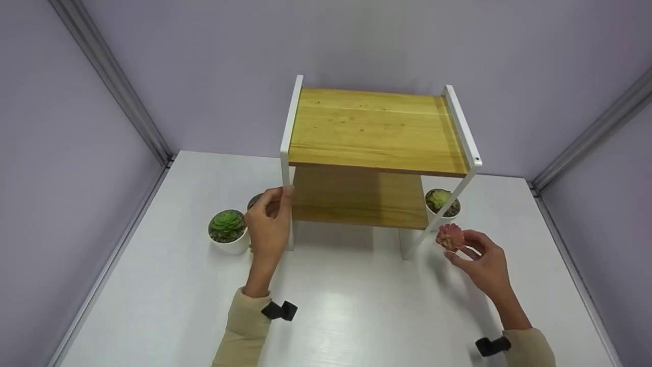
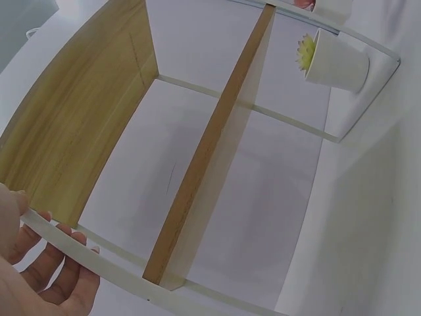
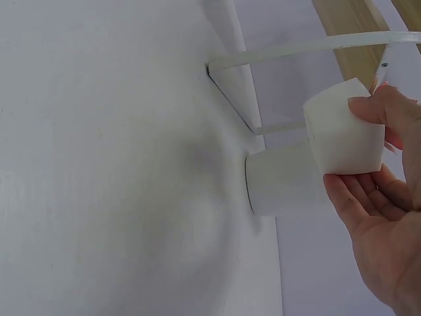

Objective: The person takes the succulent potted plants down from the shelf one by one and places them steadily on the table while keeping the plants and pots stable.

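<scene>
My left hand [image 1: 269, 221] grips the white front left post of a two-tier wooden shelf [image 1: 377, 130], its thumb on one side and the fingers curled round the other, as the left wrist view shows. To the right of the shelf, my right hand [image 1: 484, 260] holds a potted succulent [image 1: 451, 237] with a pinkish-red rosette, raised off the table. Thumb and fingers pinch its white pot [image 3: 342, 131] in the right wrist view. Just behind it stands a yellow-green potted succulent [image 1: 439, 200], beside the shelf's right leg.
A green potted succulent [image 1: 227, 227] stands left of my left hand. Another pot [image 1: 254, 200] behind that hand is mostly hidden. The shelf stands on a white table [image 1: 331, 316], near the back wall, with grey-framed panels on both sides.
</scene>
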The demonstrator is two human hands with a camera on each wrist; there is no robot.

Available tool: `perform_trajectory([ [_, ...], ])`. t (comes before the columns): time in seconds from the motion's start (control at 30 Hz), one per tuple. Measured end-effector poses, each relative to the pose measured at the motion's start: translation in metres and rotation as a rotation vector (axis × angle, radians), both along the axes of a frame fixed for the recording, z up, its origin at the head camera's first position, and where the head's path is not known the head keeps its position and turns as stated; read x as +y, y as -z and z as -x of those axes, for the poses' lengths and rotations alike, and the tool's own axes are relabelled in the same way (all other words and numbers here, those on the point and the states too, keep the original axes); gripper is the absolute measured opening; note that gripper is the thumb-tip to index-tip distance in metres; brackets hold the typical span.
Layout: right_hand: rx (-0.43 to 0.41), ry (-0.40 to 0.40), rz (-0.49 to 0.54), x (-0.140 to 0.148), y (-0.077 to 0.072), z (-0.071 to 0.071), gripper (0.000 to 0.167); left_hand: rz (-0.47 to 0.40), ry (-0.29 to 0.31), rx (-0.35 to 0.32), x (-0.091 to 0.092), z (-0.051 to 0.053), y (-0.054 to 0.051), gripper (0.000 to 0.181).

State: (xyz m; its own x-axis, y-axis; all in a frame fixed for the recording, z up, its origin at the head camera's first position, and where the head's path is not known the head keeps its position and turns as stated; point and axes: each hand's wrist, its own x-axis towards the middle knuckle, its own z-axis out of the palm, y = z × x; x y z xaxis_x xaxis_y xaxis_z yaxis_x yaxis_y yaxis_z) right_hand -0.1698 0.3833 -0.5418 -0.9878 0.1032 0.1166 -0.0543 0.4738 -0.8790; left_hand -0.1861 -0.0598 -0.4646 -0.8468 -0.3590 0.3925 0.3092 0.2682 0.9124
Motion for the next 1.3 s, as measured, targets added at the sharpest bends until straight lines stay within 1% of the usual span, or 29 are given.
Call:
perform_trajectory([
  [0.33,-0.131,-0.044,-0.044,0.007,0.012,0.011,0.065,0.013,-0.015,-0.019,0.0,0.0,-0.001,0.027],
  [0.6,-0.203,-0.075,-0.112,0.013,0.025,0.02,0.066,0.018,-0.017,-0.029,0.0,0.0,-0.001,0.028],
  [0.7,-0.215,-0.09,-0.113,0.014,0.029,0.022,0.066,0.017,-0.022,-0.029,-0.001,0.0,-0.001,0.029],
  [0.8,-0.22,-0.104,-0.116,0.015,0.032,0.023,0.065,0.009,-0.007,-0.01,-0.001,0.0,0.0,0.028],
  [0.93,-0.229,-0.117,-0.168,0.015,0.035,0.024,0.065,-0.001,0.012,0.014,-0.001,0.0,0.001,0.025],
  [1.03,-0.225,-0.132,-0.194,0.015,0.037,0.025,0.066,0.002,0.004,0.008,-0.001,0.0,0.0,0.025],
  [1.3,-0.237,-0.156,-0.12,0.016,0.04,0.026,0.069,0.008,0.002,-0.007,-0.002,-0.001,-0.001,0.03],
])
